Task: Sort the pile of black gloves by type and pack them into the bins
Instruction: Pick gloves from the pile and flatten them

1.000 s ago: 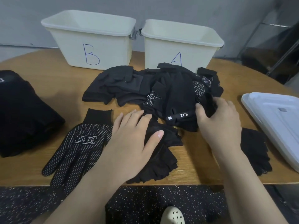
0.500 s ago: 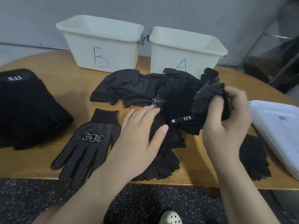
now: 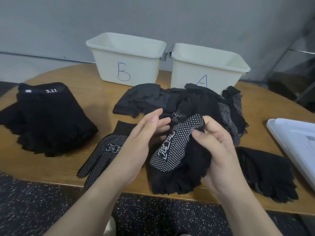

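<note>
Woodgrain tabletop (image 3: pixel 56 166), rounded edge; near front edge right hand (image 3: pixel 219 150) pinches crumpled knit dotted glove (image 3: pixel 177 147), left hand (image 3: pixel 136 149) spread beside it. Soft glove pile (image 3: pixel 172 101) before smooth cream bins B (image 3: pixel 126 65), A (image 3: pixel 209 68).

Soft, even indoor light — slight blur, wide-angle edge bending.

2 bins (image 3: pixel 126 65), 2 hands (image 3: pixel 136 147), 1 white lid (image 3: pixel 293 147)

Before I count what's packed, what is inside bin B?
Only the bare pale inner walls of bin B near its rim show, with no glove visible. Its floor is hidden behind the front wall, so gloves there cannot be ruled out.
</note>
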Tool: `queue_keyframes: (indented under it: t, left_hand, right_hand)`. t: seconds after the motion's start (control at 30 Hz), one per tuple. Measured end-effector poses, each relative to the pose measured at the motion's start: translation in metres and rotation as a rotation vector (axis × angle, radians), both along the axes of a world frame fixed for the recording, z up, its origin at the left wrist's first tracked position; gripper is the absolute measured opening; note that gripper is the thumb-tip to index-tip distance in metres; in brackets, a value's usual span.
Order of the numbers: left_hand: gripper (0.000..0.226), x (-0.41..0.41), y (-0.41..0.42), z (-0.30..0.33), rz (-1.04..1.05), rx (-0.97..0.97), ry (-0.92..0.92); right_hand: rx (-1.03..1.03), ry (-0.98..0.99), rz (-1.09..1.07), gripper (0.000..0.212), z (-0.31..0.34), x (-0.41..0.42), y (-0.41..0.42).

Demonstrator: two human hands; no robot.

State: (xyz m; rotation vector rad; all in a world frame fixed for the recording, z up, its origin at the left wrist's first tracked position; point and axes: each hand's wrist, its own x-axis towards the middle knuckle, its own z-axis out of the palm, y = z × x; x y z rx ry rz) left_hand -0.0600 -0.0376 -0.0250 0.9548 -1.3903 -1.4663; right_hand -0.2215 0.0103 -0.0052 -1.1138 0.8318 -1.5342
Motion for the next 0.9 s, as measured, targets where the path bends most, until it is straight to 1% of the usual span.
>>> queue_keyframes:
  t: [0.07, 0.13, 0.2, 0.33, 0.4, 0.47, 0.6, 0.7, 0.77, 0.8, 0.9]
  left_hand:
    - [0.05, 0.007, 0.001, 0.003, -0.059, 0.018, -0.014]
    - [0.041, 0.013, 0.005, 0.006, -0.11, 0.045, -0.021]
    - [0.036, 0.019, 0.008, 0.007, -0.158, 0.048, -0.034]
    - [0.032, 0.028, 0.012, 0.006, -0.206, 0.0, -0.106]
    - [0.034, 0.032, 0.013, 0.006, -0.23, -0.049, -0.142]
    - [0.032, 0.034, 0.014, 0.006, -0.218, -0.058, -0.16]
    - [0.023, 0.036, 0.014, 0.007, -0.158, -0.001, -0.122]
    - [0.014, 0.035, 0.011, 0.008, -0.044, 0.013, -0.082]
    - [0.01, 0.036, 0.009, 0.007, 0.028, 0.024, -0.05]
    - [0.009, 0.036, 0.008, 0.008, 0.046, 0.028, -0.035]
    - [0.017, 0.039, 0.007, 0.007, 0.063, -0.006, -0.086]
  right_hand:
    - [0.046, -0.091, 0.073, 0.018, 0.002, -0.001, 0.0]
    - [0.056, -0.103, 0.101, 0.022, 0.002, -0.001, -0.001]
    - [0.06, -0.074, 0.113, 0.02, 0.003, -0.001, -0.002]
    - [0.073, 0.028, 0.119, 0.023, 0.003, 0.0, -0.004]
    - [0.096, 0.047, 0.118, 0.024, 0.003, 0.001, -0.004]
    - [0.138, 0.03, 0.134, 0.03, 0.004, 0.001, -0.005]
    - [0.231, -0.003, 0.225, 0.047, 0.009, -0.001, -0.007]
    - [0.316, 0.059, 0.169, 0.048, 0.008, 0.001, -0.01]
    - [0.373, 0.126, 0.136, 0.053, 0.004, 0.002, -0.013]
    - [0.377, 0.175, 0.11, 0.052, 0.001, 0.002, -0.015]
    - [0.297, 0.23, 0.028, 0.028, -0.004, 0.002, -0.018]
